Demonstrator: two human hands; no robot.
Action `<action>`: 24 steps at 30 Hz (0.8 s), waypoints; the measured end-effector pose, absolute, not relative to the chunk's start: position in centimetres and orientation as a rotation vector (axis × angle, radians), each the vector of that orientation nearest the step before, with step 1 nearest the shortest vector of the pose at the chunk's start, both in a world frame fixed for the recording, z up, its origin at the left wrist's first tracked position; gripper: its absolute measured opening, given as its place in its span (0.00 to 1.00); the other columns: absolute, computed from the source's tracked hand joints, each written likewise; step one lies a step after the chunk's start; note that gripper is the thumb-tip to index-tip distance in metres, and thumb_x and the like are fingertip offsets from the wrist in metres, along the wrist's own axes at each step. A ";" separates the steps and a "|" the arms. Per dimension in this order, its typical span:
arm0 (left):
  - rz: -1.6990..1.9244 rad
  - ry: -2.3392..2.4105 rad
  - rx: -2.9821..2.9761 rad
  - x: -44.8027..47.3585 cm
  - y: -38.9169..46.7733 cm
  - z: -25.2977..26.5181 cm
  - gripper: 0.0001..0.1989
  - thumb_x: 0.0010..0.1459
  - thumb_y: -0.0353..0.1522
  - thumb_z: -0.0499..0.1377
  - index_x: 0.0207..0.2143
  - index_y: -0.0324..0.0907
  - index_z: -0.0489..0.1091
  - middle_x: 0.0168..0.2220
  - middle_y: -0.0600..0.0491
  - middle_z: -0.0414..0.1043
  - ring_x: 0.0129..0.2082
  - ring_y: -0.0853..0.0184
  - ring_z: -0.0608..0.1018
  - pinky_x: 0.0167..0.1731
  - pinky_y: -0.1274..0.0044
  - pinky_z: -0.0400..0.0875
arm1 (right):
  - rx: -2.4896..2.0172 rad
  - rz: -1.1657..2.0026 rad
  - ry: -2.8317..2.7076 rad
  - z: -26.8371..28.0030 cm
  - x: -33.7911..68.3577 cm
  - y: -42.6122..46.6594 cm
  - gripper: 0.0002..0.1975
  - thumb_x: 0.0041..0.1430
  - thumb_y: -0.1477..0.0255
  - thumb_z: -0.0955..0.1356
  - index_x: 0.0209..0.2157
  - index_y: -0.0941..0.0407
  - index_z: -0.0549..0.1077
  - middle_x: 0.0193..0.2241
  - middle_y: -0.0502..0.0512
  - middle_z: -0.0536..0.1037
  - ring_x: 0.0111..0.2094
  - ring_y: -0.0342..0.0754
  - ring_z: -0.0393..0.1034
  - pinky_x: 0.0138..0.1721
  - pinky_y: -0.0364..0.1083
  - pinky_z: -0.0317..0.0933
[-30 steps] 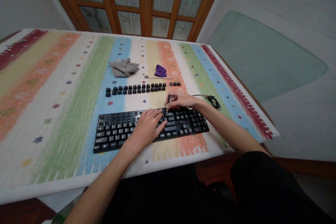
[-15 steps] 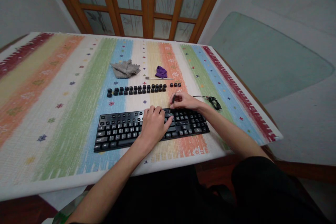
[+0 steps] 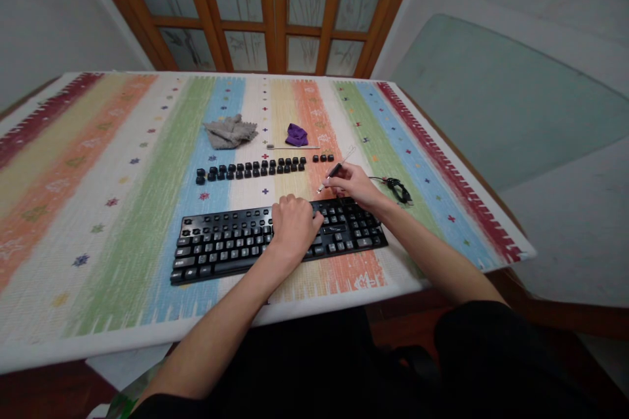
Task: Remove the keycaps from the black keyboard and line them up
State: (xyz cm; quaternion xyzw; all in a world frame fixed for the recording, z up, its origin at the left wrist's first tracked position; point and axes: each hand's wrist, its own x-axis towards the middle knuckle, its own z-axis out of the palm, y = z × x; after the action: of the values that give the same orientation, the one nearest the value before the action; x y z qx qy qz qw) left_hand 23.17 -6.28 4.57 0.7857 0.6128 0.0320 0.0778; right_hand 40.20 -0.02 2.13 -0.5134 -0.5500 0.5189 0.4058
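The black keyboard (image 3: 236, 267) lies at a slight slant near the table's front edge, with keycaps off along its top rows. My left hand (image 3: 293, 226) rests over its middle, fingers curled and thumb toward the right. What the fingers hold, if anything, is hidden. My right hand (image 3: 356, 184) is above the keyboard's upper right edge, closed round a keycap puller (image 3: 336, 169). The puller has a black handle, thin wire at its upper end and a small pale tip pointing down left, apart from the keys.
Loose black keycaps (image 3: 246, 170) stand in two rows behind the keyboard, three more to their right. Farther back lie a grey cloth (image 3: 230, 132), a purple cloth (image 3: 297, 135) and a thin brush (image 3: 295, 147). A coiled black cable (image 3: 398, 190) sits right of my right hand.
My right hand has lifted the keycap puller off the keyboard, up and to the right, and tilted it. My left hand's fingers have curled in from lying spread on the keys.
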 end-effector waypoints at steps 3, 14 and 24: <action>0.035 1.869 2.349 23.7 -6.4 4.5 0.20 0.64 0.36 0.52 0.41 0.28 0.77 0.39 0.34 0.76 0.43 0.50 0.78 0.40 0.67 0.72 | -1.264 1.291 -1.371 2.3 40.6 -0.4 0.16 0.41 0.65 0.76 0.27 0.56 0.69 0.20 0.46 0.72 0.19 0.39 0.60 0.21 0.42 0.53; -0.109 1.852 2.417 24.2 -6.2 4.4 0.24 0.66 0.37 0.50 0.43 0.21 0.74 0.41 0.29 0.76 0.45 0.48 0.78 0.43 0.67 0.71 | -1.260 1.296 -1.399 1.3 41.1 -1.4 0.15 0.43 0.65 0.76 0.28 0.56 0.69 0.22 0.46 0.72 0.22 0.41 0.62 0.22 0.42 0.53; -0.109 1.716 2.492 22.7 -4.5 5.6 0.17 0.58 0.40 0.61 0.39 0.33 0.79 0.36 0.36 0.78 0.39 0.48 0.81 0.39 0.64 0.75 | -1.207 1.309 -1.378 0.8 41.1 -1.1 0.14 0.42 0.68 0.76 0.28 0.56 0.70 0.23 0.47 0.74 0.25 0.43 0.67 0.25 0.42 0.58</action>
State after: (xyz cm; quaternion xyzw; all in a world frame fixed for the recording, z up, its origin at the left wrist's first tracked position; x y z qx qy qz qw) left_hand 22.73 -4.48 5.56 0.8218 0.5658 -0.0359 0.0570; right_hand 41.10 -1.10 0.79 -0.4838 -0.5524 0.5246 0.4307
